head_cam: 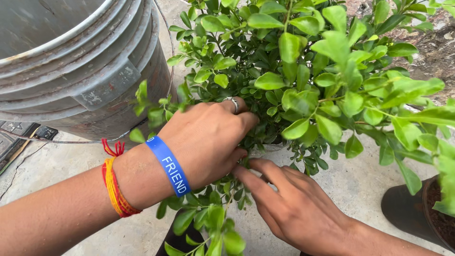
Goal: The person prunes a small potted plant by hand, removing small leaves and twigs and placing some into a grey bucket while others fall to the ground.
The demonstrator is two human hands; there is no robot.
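On a rough concrete floor beside a dented metal drum, the left hand and right hand, fingers loosely open and holding nothing, part a glossy-leaved shrub.

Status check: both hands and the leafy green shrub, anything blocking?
Left hand reaching into leafy green shrub, fingers hidden by foliage. Right hand open, fingertips at lower stems. Grey metal bucket close left; dark pot right.

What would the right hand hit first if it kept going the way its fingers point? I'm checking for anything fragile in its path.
The right hand points up-left toward the left hand; it would likely meet those fingers first, then the leafy plant. Depth is unclear.
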